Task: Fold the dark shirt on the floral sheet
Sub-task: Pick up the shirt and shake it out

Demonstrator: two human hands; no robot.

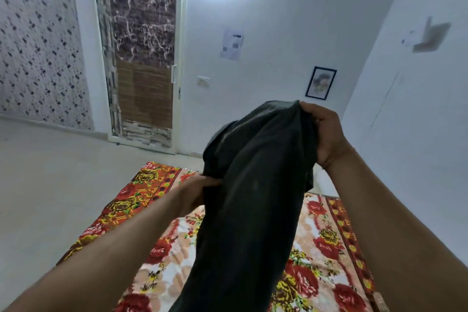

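The dark shirt (250, 200) hangs bunched in the air in front of me, trailing down out of the bottom of the view. My right hand (326, 134) grips its top edge, held high. Lower down, my left hand (195, 192) pinches the shirt's left side. Under the shirt lies the floral sheet (321, 261), red and yellow flowers on a cream ground, spread on the floor. The shirt hides the middle of the sheet.
Pale floor (50, 197) surrounds the sheet on the left. A door (141, 63) with patterned covering stands in the far wall. A small framed picture (320, 83) hangs low on the wall behind the shirt. The right wall (417, 134) runs close beside the sheet.
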